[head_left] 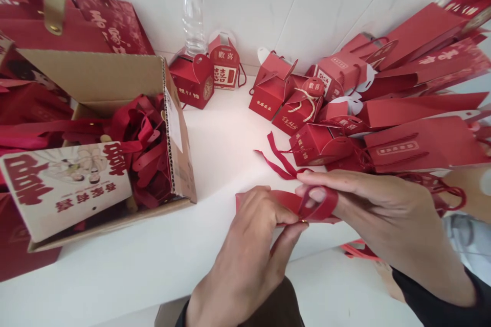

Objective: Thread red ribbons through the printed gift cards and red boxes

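In the head view, a red paper gift bag (286,199) lies on the white tabletop, mostly covered by both hands. My left hand (249,245) is closed, its thumb and index finger pinching at a small gold stud (304,222) on a red ribbon (326,205). My right hand (391,219) is closed around the same ribbon, which makes a loop about its thumb. Beyond the fingers, two loose ribbon ends (282,162) trail over the table. How the ribbon joins the bag is hidden by my fingers.
To the left stands an open cardboard box (180,148) of red ribbon straps, with a printed card (69,184) across it. Small red boxes (318,143) and longer red bags (410,143) crowd the right. A plastic bottle (193,15) stands by the wall.
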Tool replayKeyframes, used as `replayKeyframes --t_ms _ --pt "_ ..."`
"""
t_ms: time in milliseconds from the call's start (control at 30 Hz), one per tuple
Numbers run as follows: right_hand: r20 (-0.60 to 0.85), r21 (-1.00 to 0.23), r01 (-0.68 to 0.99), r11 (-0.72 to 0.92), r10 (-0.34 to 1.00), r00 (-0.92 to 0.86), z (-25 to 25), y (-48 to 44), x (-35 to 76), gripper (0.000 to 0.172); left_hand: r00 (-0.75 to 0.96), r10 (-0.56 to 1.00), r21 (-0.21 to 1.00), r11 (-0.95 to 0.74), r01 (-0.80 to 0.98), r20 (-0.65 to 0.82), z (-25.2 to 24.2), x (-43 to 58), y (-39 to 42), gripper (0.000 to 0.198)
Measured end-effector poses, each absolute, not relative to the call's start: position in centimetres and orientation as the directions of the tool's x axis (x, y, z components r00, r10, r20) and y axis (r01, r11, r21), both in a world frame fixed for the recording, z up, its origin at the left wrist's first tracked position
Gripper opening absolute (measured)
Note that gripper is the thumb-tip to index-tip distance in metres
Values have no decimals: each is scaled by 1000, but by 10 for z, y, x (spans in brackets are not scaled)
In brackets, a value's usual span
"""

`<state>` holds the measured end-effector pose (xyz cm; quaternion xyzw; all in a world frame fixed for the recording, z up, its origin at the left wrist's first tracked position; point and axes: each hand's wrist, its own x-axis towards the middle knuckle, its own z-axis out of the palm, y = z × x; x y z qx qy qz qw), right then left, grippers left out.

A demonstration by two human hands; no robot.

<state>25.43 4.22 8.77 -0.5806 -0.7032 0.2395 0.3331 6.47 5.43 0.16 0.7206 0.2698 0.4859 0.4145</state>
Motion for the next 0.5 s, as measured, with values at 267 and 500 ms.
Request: replayKeyframes --t_ms 267,500 --pt "237 -619 762 192 970 -51 89 41 251 43 375 789 852 -523 -4 487 0 65 56 16" --pt "211 -638 743 200 974 -81 92 40 254 27 383 799 864 -503 1 464 1 64 58 17"
